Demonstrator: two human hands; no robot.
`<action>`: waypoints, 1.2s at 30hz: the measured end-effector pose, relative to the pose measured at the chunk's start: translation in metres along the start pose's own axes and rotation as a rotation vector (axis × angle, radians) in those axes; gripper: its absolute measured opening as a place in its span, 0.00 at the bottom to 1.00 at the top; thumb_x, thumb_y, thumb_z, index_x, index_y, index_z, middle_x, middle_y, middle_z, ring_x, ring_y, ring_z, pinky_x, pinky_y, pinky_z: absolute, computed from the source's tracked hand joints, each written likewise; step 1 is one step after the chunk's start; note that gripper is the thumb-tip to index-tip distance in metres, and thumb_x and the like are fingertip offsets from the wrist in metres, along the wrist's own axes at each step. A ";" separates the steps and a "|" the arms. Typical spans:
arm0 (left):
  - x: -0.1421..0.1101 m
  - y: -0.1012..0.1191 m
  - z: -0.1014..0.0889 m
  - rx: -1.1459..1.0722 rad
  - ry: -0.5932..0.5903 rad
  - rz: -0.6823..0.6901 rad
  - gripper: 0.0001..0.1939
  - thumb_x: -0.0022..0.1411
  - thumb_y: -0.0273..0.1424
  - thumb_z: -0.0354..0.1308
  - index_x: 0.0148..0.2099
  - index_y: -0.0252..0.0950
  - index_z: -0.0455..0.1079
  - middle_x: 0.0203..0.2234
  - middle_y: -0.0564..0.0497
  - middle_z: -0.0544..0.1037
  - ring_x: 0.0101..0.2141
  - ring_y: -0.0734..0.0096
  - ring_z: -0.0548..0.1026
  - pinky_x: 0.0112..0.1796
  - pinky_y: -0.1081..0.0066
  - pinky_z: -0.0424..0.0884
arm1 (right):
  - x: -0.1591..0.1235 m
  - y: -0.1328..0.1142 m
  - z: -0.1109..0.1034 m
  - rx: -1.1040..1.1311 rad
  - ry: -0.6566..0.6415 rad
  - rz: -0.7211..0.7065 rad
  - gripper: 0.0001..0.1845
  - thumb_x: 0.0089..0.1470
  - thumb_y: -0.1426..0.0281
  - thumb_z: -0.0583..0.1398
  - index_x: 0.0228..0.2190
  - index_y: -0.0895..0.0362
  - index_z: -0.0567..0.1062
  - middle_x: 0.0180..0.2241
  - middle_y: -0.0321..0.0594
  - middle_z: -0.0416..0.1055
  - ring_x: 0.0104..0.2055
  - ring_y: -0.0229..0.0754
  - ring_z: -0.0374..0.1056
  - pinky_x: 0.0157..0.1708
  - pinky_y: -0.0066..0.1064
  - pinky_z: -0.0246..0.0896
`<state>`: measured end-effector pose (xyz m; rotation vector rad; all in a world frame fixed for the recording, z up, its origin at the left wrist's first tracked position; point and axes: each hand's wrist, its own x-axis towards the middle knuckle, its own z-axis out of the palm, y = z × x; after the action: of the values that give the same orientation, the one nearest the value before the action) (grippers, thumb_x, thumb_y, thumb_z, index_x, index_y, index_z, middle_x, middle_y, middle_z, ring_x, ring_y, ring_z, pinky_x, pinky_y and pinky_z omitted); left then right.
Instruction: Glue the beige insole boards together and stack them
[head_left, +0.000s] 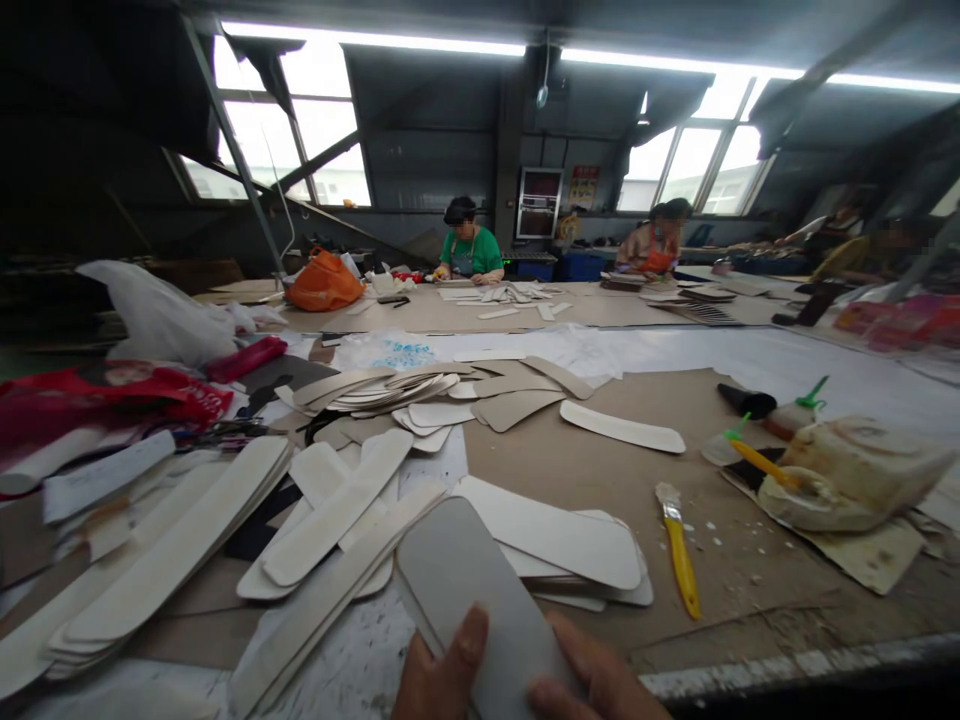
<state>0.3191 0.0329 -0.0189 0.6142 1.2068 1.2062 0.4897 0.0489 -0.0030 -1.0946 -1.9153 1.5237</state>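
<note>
A grey rounded flat piece [461, 575] lies at the near edge of the table, its near end held in both my hands. My left hand [442, 675] shows mostly a thumb, pressed on top of the piece. My right hand [596, 680] grips the piece's right near corner with closed fingers. Just beyond it is a stack of white rounded pieces [562, 545]. A yellow-handled brush [681, 555] rests on the brown board [600, 460] to the right.
Long white strips [180, 540] fan out at left, and beige curved pieces [420, 390] are heaped further back. Glue bottles with green caps [787, 415] and a smeared glue tub [847, 475] stand at right. An orange bag [324, 282] and seated workers [469, 245] are at the far tables.
</note>
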 end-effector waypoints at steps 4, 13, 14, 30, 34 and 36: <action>0.030 0.002 -0.023 0.565 0.021 0.570 0.46 0.41 0.47 0.65 0.59 0.36 0.53 0.54 0.38 0.65 0.54 0.48 0.61 0.53 0.53 0.58 | 0.019 -0.036 -0.066 -0.406 0.155 0.022 0.20 0.57 0.55 0.48 0.37 0.56 0.70 0.35 0.42 0.71 0.37 0.45 0.66 0.39 0.34 0.60; 0.061 0.002 -0.031 1.550 0.037 1.104 0.55 0.41 0.35 0.69 0.63 0.38 0.38 0.57 0.33 0.50 0.60 0.41 0.44 0.56 0.45 0.46 | 0.099 -0.010 -0.122 -0.679 -0.187 0.109 0.19 0.56 0.61 0.48 0.34 0.59 0.73 0.35 0.44 0.73 0.35 0.45 0.68 0.36 0.36 0.63; 0.062 0.001 -0.030 1.559 0.063 1.097 0.53 0.41 0.35 0.69 0.63 0.39 0.39 0.56 0.35 0.52 0.59 0.42 0.47 0.56 0.46 0.46 | 0.103 -0.004 -0.122 -0.695 -0.194 0.116 0.18 0.56 0.61 0.49 0.34 0.59 0.73 0.35 0.46 0.73 0.36 0.46 0.68 0.37 0.37 0.63; 0.083 0.027 -0.015 1.823 -0.238 0.923 0.43 0.46 0.38 0.61 0.62 0.32 0.50 0.59 0.31 0.55 0.60 0.40 0.46 0.55 0.42 0.35 | 0.105 0.015 -0.067 -0.800 -0.054 -0.077 0.18 0.58 0.71 0.48 0.47 0.61 0.69 0.44 0.51 0.70 0.46 0.49 0.65 0.46 0.40 0.58; 0.083 0.044 -0.005 1.816 -0.366 0.646 0.44 0.47 0.45 0.59 0.63 0.32 0.50 0.55 0.31 0.61 0.56 0.41 0.55 0.55 0.45 0.43 | 0.088 0.016 -0.069 -0.830 -0.120 -0.117 0.46 0.43 0.51 0.61 0.58 0.59 0.55 0.54 0.53 0.61 0.53 0.55 0.58 0.52 0.44 0.51; 0.085 0.051 0.000 1.809 -0.394 0.598 0.49 0.41 0.45 0.62 0.62 0.32 0.50 0.54 0.31 0.62 0.54 0.42 0.58 0.54 0.47 0.46 | 0.082 0.021 -0.067 -0.892 -0.131 -0.109 0.56 0.35 0.53 0.66 0.60 0.58 0.49 0.53 0.54 0.60 0.53 0.57 0.57 0.52 0.47 0.49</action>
<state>0.2921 0.1268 -0.0056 2.5013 1.5600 0.0117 0.4991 0.1559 -0.0139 -1.1922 -2.7899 0.6545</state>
